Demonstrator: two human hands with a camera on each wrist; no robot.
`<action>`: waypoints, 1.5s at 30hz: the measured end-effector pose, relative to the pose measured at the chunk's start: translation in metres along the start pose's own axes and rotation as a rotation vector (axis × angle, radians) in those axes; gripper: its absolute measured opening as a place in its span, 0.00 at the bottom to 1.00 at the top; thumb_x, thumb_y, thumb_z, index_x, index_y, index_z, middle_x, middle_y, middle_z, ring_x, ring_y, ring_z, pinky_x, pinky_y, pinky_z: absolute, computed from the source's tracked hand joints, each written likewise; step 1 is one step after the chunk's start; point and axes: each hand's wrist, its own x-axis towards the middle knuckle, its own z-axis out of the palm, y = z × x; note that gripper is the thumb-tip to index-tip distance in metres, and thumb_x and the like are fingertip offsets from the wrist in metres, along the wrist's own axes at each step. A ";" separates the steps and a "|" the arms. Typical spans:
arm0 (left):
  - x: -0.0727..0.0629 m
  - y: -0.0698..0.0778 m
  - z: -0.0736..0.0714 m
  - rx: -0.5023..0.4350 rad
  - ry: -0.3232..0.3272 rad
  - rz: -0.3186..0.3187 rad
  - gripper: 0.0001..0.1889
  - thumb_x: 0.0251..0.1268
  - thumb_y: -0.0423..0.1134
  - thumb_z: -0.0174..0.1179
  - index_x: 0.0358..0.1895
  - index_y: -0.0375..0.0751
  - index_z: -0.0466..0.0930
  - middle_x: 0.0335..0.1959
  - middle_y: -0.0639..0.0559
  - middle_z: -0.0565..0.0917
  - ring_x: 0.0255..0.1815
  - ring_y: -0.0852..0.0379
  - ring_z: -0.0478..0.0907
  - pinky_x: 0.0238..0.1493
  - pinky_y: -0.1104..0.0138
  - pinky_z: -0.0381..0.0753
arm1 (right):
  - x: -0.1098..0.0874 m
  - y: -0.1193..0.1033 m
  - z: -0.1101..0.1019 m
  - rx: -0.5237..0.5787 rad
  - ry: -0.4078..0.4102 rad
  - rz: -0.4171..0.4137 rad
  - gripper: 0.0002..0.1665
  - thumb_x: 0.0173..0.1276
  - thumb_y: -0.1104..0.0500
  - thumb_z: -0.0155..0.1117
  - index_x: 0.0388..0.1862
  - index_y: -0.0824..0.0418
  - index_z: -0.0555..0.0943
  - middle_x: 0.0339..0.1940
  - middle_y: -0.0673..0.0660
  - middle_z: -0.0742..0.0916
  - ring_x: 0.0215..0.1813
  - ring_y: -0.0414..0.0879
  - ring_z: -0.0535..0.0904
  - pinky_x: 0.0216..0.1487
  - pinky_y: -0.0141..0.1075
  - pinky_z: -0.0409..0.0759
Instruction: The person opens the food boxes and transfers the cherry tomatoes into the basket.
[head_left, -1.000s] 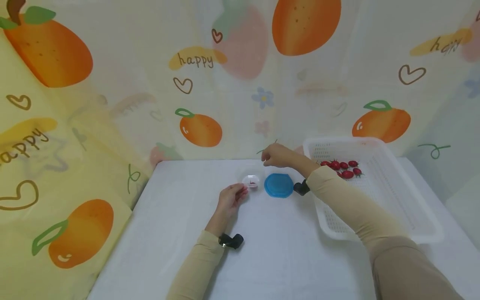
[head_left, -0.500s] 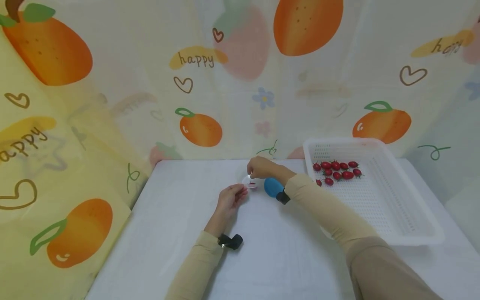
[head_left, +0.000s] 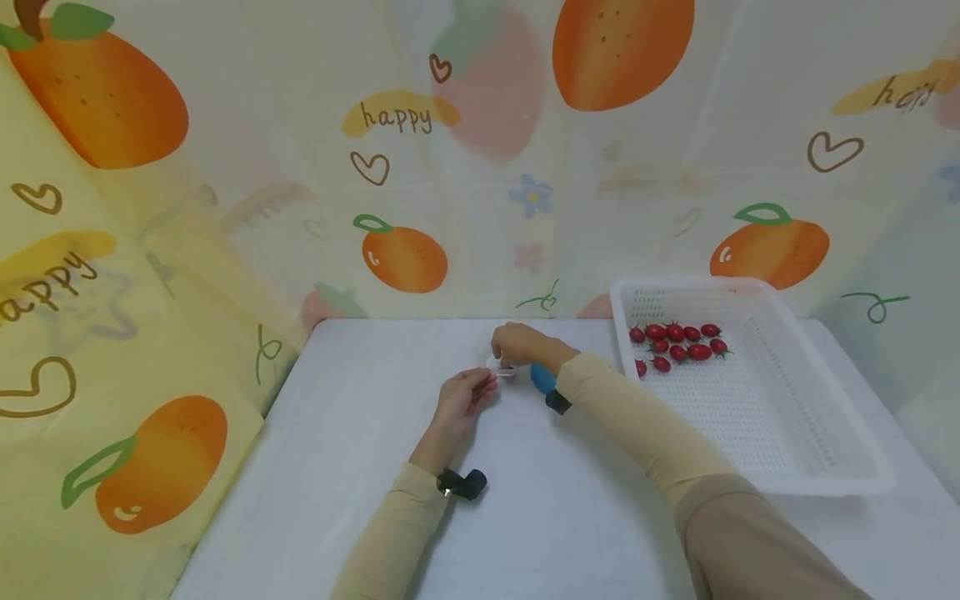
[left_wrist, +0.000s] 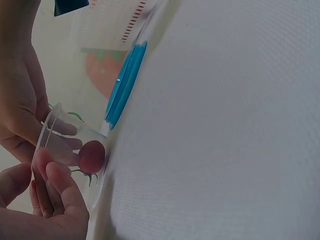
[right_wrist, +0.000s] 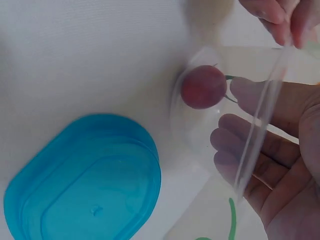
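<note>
A clear plastic container point(right_wrist: 251, 150) stands on the table, a single red cherry tomato point(right_wrist: 202, 87) with green sepals lying at its bottom. With thumb and fingers my left hand point(head_left: 463, 398) pinches the near rim of the container. My right hand point(head_left: 527, 343) reaches over the rim, its fingers inside. In the right wrist view, the right thumb tip is right at the tomato's sepals, and the other fingers are spread apart from the fruit. A blue lid point(right_wrist: 95, 185) lies beside the container, partly hidden by the right wrist in the head view.
A white perforated basket point(head_left: 825, 483) stands to the right, several cherry tomatoes point(head_left: 675, 335) gathered in its far left part. A fruit-print cloth point(head_left: 480, 192) hangs behind the white table point(head_left: 570, 500).
My right hand has moved left and down from above the blue lid into the clear container. The left hand stays at the rim. More of the tomatoes in the basket show.
</note>
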 end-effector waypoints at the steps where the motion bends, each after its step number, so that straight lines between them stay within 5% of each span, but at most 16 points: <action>1: 0.000 0.000 0.000 -0.002 0.001 -0.002 0.11 0.67 0.32 0.58 0.50 0.32 0.76 0.33 0.50 0.85 0.34 0.61 0.84 0.40 0.72 0.85 | 0.000 0.000 0.001 -0.011 -0.002 -0.003 0.10 0.65 0.62 0.66 0.45 0.61 0.84 0.45 0.56 0.85 0.49 0.50 0.77 0.58 0.41 0.78; 23: -0.003 -0.003 0.003 0.010 -0.007 -0.002 0.11 0.68 0.32 0.58 0.50 0.32 0.76 0.33 0.50 0.85 0.34 0.61 0.84 0.41 0.72 0.85 | 0.003 0.000 0.009 -0.051 -0.014 -0.012 0.07 0.66 0.64 0.62 0.41 0.62 0.84 0.40 0.57 0.86 0.43 0.49 0.79 0.52 0.38 0.80; 32: 0.000 -0.002 0.002 0.020 -0.004 -0.007 0.12 0.67 0.33 0.58 0.51 0.32 0.77 0.35 0.50 0.85 0.35 0.60 0.83 0.41 0.72 0.85 | -0.001 0.001 -0.002 0.016 -0.005 0.007 0.10 0.65 0.62 0.66 0.45 0.62 0.84 0.42 0.56 0.85 0.43 0.48 0.78 0.50 0.36 0.82; 45: -0.001 -0.001 0.001 0.044 0.022 -0.012 0.13 0.68 0.37 0.59 0.52 0.35 0.77 0.38 0.49 0.85 0.37 0.59 0.83 0.44 0.73 0.85 | -0.027 0.019 -0.034 0.040 0.111 -0.111 0.13 0.67 0.58 0.64 0.46 0.63 0.85 0.41 0.56 0.87 0.41 0.47 0.79 0.46 0.35 0.83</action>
